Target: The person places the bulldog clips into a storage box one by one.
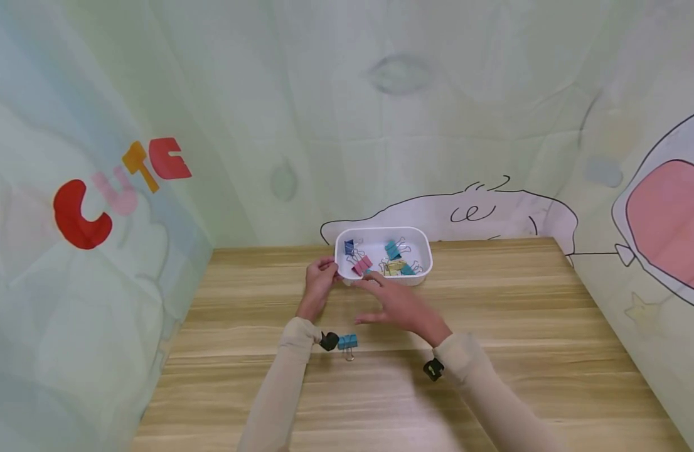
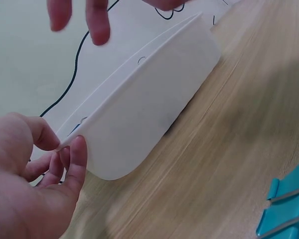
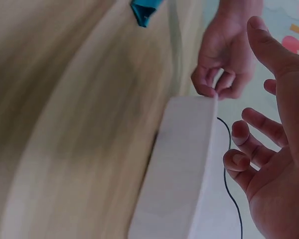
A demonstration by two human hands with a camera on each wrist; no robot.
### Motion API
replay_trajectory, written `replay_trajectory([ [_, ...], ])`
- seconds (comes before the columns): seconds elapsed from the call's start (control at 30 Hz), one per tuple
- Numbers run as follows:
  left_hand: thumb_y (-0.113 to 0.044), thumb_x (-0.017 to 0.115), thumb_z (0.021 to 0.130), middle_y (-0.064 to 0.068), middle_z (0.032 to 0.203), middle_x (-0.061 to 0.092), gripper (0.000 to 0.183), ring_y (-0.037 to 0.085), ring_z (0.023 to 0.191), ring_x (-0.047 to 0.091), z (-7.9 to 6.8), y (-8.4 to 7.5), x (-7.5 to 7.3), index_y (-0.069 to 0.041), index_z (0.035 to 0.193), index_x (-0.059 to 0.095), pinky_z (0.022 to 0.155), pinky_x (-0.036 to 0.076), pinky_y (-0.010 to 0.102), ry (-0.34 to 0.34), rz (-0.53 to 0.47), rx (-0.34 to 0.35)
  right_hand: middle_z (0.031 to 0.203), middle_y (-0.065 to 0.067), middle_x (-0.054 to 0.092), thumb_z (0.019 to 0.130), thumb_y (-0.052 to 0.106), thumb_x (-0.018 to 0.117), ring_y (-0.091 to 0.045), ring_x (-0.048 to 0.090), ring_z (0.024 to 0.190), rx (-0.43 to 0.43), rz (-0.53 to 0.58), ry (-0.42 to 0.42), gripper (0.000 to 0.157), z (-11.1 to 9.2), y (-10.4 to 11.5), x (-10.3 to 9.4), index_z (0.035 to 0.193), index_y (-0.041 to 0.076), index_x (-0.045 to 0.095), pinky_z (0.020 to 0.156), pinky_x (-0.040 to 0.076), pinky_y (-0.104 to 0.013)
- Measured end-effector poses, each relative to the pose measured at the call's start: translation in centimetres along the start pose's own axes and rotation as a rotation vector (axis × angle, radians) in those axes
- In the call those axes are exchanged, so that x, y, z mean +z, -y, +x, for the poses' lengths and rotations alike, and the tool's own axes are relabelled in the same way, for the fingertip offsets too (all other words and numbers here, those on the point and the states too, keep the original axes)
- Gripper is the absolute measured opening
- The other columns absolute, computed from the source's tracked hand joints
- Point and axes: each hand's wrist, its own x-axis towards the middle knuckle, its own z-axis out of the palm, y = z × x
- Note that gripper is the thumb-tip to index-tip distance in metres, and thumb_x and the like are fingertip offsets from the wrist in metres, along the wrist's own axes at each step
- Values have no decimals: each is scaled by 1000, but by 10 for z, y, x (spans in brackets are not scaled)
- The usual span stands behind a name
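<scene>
A white plastic box stands at the back of the table with several binder clips inside: pink, dark blue, teal and yellow. My left hand pinches the box's rim at its left end, thumb and fingers meeting over the edge in the left wrist view. Above the front rim hovers my right hand, fingers spread and loosely bent, with nothing in it in the right wrist view. Nearer to me, a teal binder clip lies on the table beside my left wrist.
The wooden table meets a printed cloth backdrop right behind the box. Cloth also hangs along the left and right sides. Each wrist carries a small black camera, the left one close to the loose clip.
</scene>
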Motion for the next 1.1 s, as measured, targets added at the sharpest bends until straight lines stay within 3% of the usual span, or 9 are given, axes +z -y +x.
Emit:
replay_trajectory([
  [0.23,5,55,100,33,122,57,35,21,85,64,0,0,0,19,133,56,67,59,17,2,-19,-1,141,-5,62,89,55,81,-20,66,119,-61,-31,61,73,-7,3,27,149,19,59,102,59,-40],
  [0.5,4,55,101,32,123,58,36,22,86,64,-1,-2,0,18,134,56,69,60,19,9,-6,-11,141,-5,62,89,56,80,-21,65,121,-62,15,133,72,-14,8,47,148,21,60,102,59,-41],
  [0.67,5,55,101,32,123,58,36,19,84,64,0,-1,-1,19,135,55,71,60,19,17,-15,-8,141,-3,62,93,52,79,-20,65,119,-38,24,172,61,-17,12,56,144,23,63,103,58,-42],
  [0.9,5,56,100,29,119,59,36,20,83,63,1,0,-1,18,133,56,71,61,21,3,-12,-11,136,0,64,98,42,76,-17,67,113,-86,-9,161,45,-19,7,74,137,22,67,95,60,-36],
  [1.1,5,56,100,27,116,60,35,20,82,63,1,0,-1,18,132,57,70,61,22,-4,-9,-7,133,0,67,101,35,73,-16,68,112,-107,-26,158,36,-17,10,77,134,20,70,95,60,-33],
])
